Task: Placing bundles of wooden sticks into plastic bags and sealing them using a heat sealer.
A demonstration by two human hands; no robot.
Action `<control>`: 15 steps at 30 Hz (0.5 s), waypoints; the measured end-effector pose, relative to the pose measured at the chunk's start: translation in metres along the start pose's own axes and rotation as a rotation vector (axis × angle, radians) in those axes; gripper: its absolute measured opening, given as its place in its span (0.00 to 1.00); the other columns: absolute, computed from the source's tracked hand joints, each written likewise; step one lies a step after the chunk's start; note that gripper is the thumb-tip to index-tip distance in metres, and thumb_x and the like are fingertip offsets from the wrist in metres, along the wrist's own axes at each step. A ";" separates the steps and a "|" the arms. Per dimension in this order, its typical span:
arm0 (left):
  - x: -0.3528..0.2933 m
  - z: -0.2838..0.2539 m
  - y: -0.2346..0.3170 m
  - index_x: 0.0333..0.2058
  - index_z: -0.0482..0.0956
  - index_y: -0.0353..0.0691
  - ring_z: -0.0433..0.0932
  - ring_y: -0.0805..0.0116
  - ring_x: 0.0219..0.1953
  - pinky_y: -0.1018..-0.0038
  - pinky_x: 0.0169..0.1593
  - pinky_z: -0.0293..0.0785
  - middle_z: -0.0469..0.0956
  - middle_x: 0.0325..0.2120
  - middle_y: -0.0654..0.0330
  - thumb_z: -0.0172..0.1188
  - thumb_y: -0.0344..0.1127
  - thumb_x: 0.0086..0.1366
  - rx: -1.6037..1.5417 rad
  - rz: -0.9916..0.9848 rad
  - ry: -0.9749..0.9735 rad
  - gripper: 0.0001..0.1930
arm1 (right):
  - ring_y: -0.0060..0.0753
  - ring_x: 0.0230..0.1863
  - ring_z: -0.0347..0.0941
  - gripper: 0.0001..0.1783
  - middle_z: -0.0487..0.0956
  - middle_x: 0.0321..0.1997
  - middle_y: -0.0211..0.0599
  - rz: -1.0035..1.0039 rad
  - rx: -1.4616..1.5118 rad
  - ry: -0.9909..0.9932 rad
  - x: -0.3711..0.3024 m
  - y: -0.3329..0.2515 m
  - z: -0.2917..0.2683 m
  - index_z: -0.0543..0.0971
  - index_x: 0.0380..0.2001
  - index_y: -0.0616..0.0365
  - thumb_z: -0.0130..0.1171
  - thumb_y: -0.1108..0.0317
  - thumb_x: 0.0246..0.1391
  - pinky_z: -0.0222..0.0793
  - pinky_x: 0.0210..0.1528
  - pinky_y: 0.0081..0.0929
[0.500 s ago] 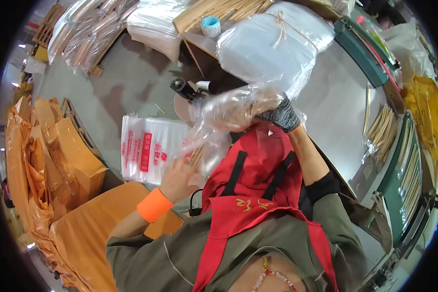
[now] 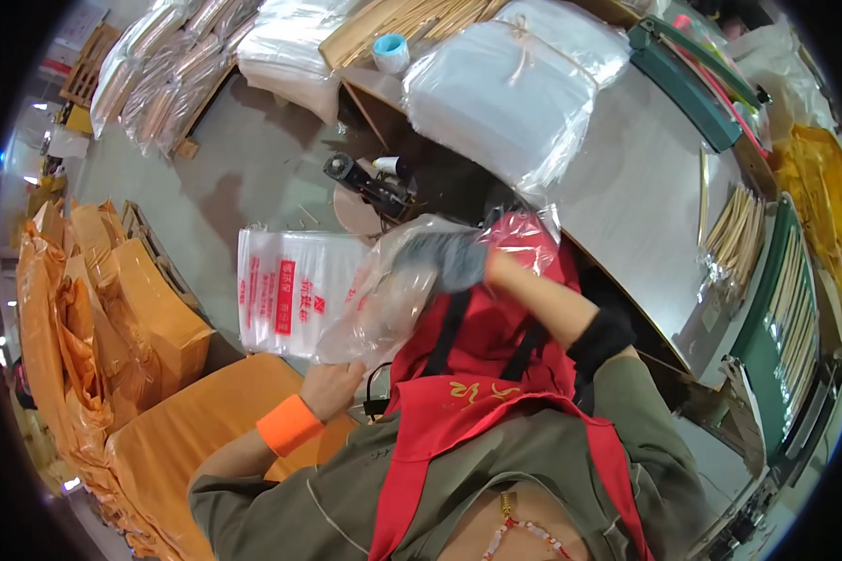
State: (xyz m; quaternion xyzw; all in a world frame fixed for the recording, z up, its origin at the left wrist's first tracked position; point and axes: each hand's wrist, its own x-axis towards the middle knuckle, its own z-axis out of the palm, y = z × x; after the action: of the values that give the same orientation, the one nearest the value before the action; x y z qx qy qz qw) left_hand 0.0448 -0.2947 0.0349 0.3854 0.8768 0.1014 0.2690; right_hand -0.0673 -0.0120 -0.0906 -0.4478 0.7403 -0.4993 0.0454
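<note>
My left hand point(image 2: 334, 389), bare with an orange band at the wrist, is closed at the near end of a clear plastic bag point(image 2: 372, 313). The bag stretches up and to the right from it, crumpled and see-through. My right hand point(image 2: 451, 262), in a grey knit glove, is over the bag's far part and smeared by motion; its fingers cannot be made out. Under and left of the bag lies a stack of clear bags with red print point(image 2: 264, 294). Just beyond stands a black device point(image 2: 370, 182) beside a pale round disc point(image 2: 354, 213).
A string-tied stack of clear plastic sheets point(image 2: 496, 103) lies ahead, near a blue-and-white roll point(image 2: 391, 53) and a box of thin sticks point(image 2: 346, 42). Green racks point(image 2: 762, 327) and loose sticks point(image 2: 734, 243) are at right. Orange-wrapped cartons point(image 2: 159, 327) crowd the left.
My right hand has swept left and down from the far right end of the bag. My left hand has drawn slightly nearer me, and the bag now hangs lower, between the hands.
</note>
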 end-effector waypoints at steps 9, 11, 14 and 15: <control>-0.035 -0.016 0.015 0.26 0.75 0.44 0.77 0.56 0.21 0.60 0.23 0.70 0.76 0.19 0.56 0.48 0.36 0.57 0.238 0.164 -0.596 0.07 | 0.43 0.50 0.69 0.19 0.74 0.46 0.47 0.256 -0.188 0.071 -0.039 -0.033 0.018 0.75 0.42 0.60 0.54 0.62 0.47 0.62 0.56 0.36; -0.060 0.043 -0.019 0.27 0.75 0.45 0.77 0.56 0.23 0.59 0.23 0.70 0.76 0.21 0.56 0.49 0.35 0.56 0.223 0.347 -0.460 0.06 | 0.43 0.52 0.68 0.19 0.73 0.49 0.47 0.253 -0.459 0.052 -0.065 -0.063 0.015 0.75 0.43 0.61 0.53 0.63 0.48 0.61 0.57 0.36; 0.036 -0.041 0.012 0.34 0.75 0.43 0.77 0.54 0.28 0.61 0.28 0.72 0.76 0.25 0.54 0.53 0.32 0.53 -0.025 0.483 -0.196 0.09 | 0.45 0.53 0.67 0.18 0.72 0.51 0.46 0.237 -0.579 0.114 -0.111 -0.069 0.014 0.74 0.44 0.60 0.52 0.65 0.49 0.59 0.59 0.39; 0.067 -0.058 0.018 0.36 0.74 0.41 0.76 0.54 0.29 0.62 0.30 0.72 0.76 0.26 0.54 0.55 0.32 0.52 0.178 0.282 -0.203 0.11 | 0.45 0.53 0.67 0.18 0.72 0.50 0.46 0.280 -0.596 0.206 -0.110 -0.074 0.019 0.75 0.44 0.60 0.52 0.65 0.48 0.59 0.59 0.40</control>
State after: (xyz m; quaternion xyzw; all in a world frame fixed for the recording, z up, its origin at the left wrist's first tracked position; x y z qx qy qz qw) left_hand -0.0133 -0.2315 0.0638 0.5349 0.7880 0.0208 0.3041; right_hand 0.0537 0.0451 -0.0840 -0.2828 0.9086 -0.2926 -0.0942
